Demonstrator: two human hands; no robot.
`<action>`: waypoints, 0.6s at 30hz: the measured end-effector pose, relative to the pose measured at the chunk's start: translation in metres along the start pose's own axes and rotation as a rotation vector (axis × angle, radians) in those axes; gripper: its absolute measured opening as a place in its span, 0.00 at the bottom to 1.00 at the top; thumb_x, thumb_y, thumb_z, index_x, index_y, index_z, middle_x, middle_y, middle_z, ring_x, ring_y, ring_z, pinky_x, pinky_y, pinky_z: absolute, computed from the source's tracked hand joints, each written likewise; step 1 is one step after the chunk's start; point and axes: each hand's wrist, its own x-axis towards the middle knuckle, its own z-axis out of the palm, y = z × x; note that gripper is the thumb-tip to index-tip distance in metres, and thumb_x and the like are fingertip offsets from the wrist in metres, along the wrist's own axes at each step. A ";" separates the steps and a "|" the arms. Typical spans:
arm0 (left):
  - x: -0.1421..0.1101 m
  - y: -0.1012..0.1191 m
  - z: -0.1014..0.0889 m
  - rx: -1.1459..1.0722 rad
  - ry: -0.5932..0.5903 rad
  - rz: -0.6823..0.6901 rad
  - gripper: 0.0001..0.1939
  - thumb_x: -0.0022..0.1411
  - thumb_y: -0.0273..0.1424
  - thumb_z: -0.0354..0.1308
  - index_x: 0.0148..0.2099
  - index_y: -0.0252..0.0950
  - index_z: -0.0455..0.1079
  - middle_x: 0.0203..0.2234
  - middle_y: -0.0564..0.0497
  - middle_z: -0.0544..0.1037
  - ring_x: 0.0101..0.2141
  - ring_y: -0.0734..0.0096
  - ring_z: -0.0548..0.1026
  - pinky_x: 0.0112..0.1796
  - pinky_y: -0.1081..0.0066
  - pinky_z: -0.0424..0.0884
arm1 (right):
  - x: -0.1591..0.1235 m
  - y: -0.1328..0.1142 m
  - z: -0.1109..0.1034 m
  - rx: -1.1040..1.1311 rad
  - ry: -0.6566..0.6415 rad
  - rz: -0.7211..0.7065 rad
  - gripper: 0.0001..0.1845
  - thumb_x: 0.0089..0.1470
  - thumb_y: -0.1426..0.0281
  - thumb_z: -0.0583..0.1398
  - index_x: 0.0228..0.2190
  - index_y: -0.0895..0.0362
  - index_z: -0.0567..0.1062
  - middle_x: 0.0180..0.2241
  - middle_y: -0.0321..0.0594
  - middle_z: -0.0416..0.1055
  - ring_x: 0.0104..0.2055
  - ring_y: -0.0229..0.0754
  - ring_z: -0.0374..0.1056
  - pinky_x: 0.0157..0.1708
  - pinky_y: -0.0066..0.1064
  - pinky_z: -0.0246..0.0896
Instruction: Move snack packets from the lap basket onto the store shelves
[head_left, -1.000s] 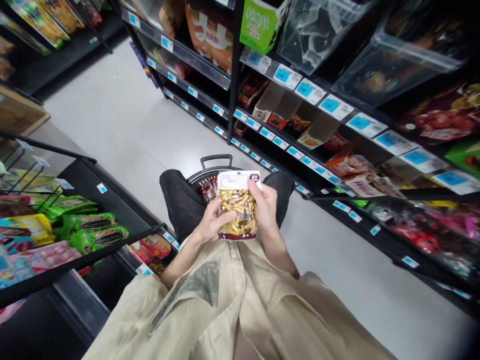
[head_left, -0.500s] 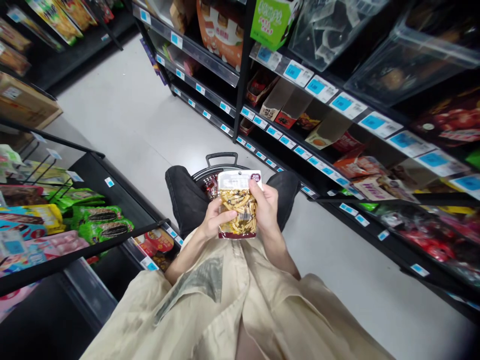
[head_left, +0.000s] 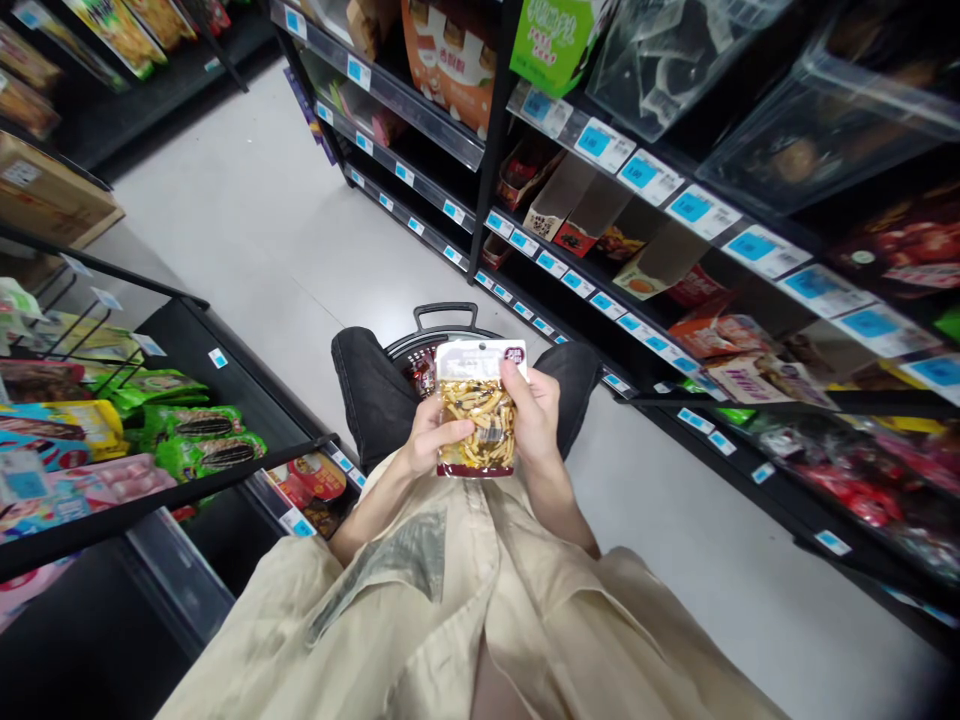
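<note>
Shelving (head_left: 485, 200) beyond and right of the food pouch (head_left: 480, 398) has slid rightward in view since a second ago. Just beyond the pouch, partly covered by it, shows a black shopping basket (head_left: 401, 362). Both hands grip the pouch between them: left hand (head_left: 424, 438) fingers closed on its left edge, right hand (head_left: 537, 412) fingers pinching its upper right.

Price tag (head_left: 649, 178) on shelf (head_left: 576, 125) edge is reading "1.00". Orange box (head_left: 450, 65) and green box (head_left: 556, 45) are bearing Chinese characters, blurred; packet (head_left: 486, 402) print is proving too small to read.
</note>
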 end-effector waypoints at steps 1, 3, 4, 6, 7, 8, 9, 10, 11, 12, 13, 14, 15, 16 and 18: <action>0.000 0.000 0.000 0.004 -0.001 0.007 0.28 0.48 0.44 0.71 0.48 0.33 0.77 0.41 0.43 0.83 0.43 0.50 0.81 0.45 0.57 0.77 | -0.001 0.000 0.000 -0.003 0.002 -0.002 0.23 0.54 0.48 0.63 0.26 0.55 0.78 0.25 0.37 0.73 0.29 0.42 0.71 0.26 0.30 0.67; -0.001 -0.001 0.000 0.019 -0.004 0.030 0.29 0.48 0.45 0.71 0.48 0.33 0.77 0.41 0.43 0.83 0.43 0.49 0.81 0.45 0.57 0.76 | -0.002 0.000 0.000 -0.008 0.008 -0.005 0.23 0.55 0.48 0.63 0.27 0.55 0.78 0.24 0.37 0.73 0.30 0.42 0.71 0.26 0.31 0.67; -0.001 -0.001 -0.001 0.027 -0.008 0.045 0.29 0.48 0.46 0.71 0.48 0.34 0.77 0.41 0.43 0.83 0.43 0.49 0.81 0.45 0.57 0.76 | -0.002 0.000 0.000 -0.010 0.012 -0.005 0.23 0.55 0.48 0.63 0.27 0.56 0.78 0.24 0.37 0.74 0.30 0.42 0.71 0.26 0.31 0.67; -0.002 -0.003 -0.001 0.043 -0.026 0.080 0.28 0.51 0.48 0.69 0.49 0.34 0.77 0.42 0.43 0.83 0.43 0.50 0.81 0.46 0.57 0.76 | -0.002 0.000 -0.001 -0.016 0.019 -0.004 0.23 0.55 0.47 0.63 0.28 0.56 0.79 0.24 0.37 0.74 0.30 0.42 0.72 0.26 0.31 0.68; -0.002 -0.003 -0.002 0.053 -0.037 0.101 0.28 0.52 0.48 0.68 0.49 0.35 0.77 0.43 0.43 0.83 0.44 0.50 0.80 0.47 0.58 0.76 | -0.002 0.001 -0.001 -0.020 0.022 -0.003 0.24 0.55 0.47 0.63 0.29 0.56 0.79 0.24 0.37 0.74 0.30 0.43 0.72 0.26 0.31 0.68; -0.002 -0.004 -0.002 0.064 -0.048 0.121 0.27 0.54 0.48 0.67 0.50 0.35 0.77 0.43 0.44 0.83 0.45 0.51 0.80 0.48 0.58 0.75 | -0.001 0.002 -0.002 -0.023 0.023 -0.002 0.24 0.55 0.47 0.63 0.29 0.56 0.79 0.24 0.37 0.74 0.30 0.43 0.72 0.26 0.32 0.68; -0.002 -0.005 -0.002 0.077 -0.056 0.137 0.27 0.55 0.48 0.67 0.50 0.36 0.77 0.44 0.44 0.82 0.46 0.51 0.80 0.49 0.59 0.74 | -0.001 0.002 -0.003 -0.025 0.022 -0.001 0.24 0.54 0.46 0.63 0.29 0.56 0.79 0.24 0.38 0.74 0.29 0.43 0.73 0.26 0.32 0.68; -0.002 -0.005 -0.002 0.093 -0.060 0.145 0.27 0.56 0.48 0.66 0.51 0.36 0.77 0.45 0.44 0.82 0.47 0.51 0.79 0.50 0.59 0.74 | 0.000 0.003 -0.003 -0.024 0.018 0.000 0.24 0.54 0.46 0.63 0.30 0.56 0.80 0.23 0.38 0.74 0.29 0.44 0.73 0.25 0.32 0.69; -0.002 -0.004 -0.002 0.108 -0.061 0.144 0.27 0.56 0.49 0.66 0.51 0.36 0.77 0.45 0.44 0.82 0.48 0.51 0.79 0.51 0.59 0.74 | 0.000 0.003 -0.004 -0.017 0.012 0.003 0.24 0.54 0.46 0.63 0.30 0.55 0.80 0.23 0.38 0.74 0.30 0.44 0.73 0.25 0.32 0.69; -0.002 -0.004 -0.002 0.117 -0.058 0.136 0.27 0.56 0.49 0.65 0.51 0.36 0.77 0.45 0.44 0.82 0.48 0.50 0.79 0.51 0.59 0.74 | 0.001 0.003 -0.004 -0.007 0.004 0.007 0.24 0.54 0.46 0.63 0.31 0.55 0.80 0.23 0.38 0.75 0.30 0.44 0.74 0.25 0.32 0.69; -0.002 -0.003 -0.001 0.121 -0.053 0.123 0.27 0.57 0.49 0.65 0.50 0.36 0.77 0.45 0.44 0.82 0.48 0.50 0.79 0.50 0.59 0.74 | 0.001 0.003 -0.004 0.004 -0.006 0.011 0.24 0.53 0.46 0.63 0.31 0.55 0.80 0.24 0.39 0.75 0.30 0.45 0.74 0.26 0.33 0.70; -0.002 -0.002 0.000 0.123 -0.048 0.110 0.27 0.57 0.50 0.65 0.50 0.36 0.77 0.45 0.44 0.82 0.48 0.50 0.79 0.50 0.59 0.74 | 0.001 0.003 -0.005 0.015 -0.017 0.014 0.24 0.53 0.46 0.64 0.32 0.55 0.81 0.24 0.39 0.75 0.31 0.46 0.75 0.26 0.33 0.70; -0.002 -0.002 0.000 0.123 -0.041 0.100 0.26 0.57 0.50 0.65 0.50 0.36 0.77 0.45 0.44 0.82 0.48 0.50 0.79 0.49 0.59 0.74 | 0.000 0.002 -0.005 0.023 -0.026 0.017 0.24 0.52 0.46 0.65 0.32 0.55 0.81 0.24 0.39 0.76 0.31 0.46 0.75 0.27 0.33 0.71; -0.002 -0.001 0.001 0.122 -0.035 0.095 0.26 0.57 0.50 0.65 0.49 0.36 0.77 0.45 0.44 0.82 0.47 0.50 0.79 0.49 0.59 0.74 | 0.000 0.002 -0.005 0.027 -0.032 0.017 0.24 0.52 0.46 0.65 0.33 0.55 0.81 0.24 0.40 0.76 0.32 0.47 0.76 0.27 0.34 0.72; -0.002 0.000 0.001 0.124 -0.027 0.095 0.26 0.57 0.50 0.65 0.49 0.36 0.77 0.45 0.44 0.82 0.47 0.51 0.79 0.49 0.60 0.75 | -0.001 0.001 -0.005 0.026 -0.036 0.013 0.23 0.51 0.47 0.66 0.33 0.55 0.81 0.25 0.40 0.77 0.33 0.47 0.76 0.28 0.35 0.73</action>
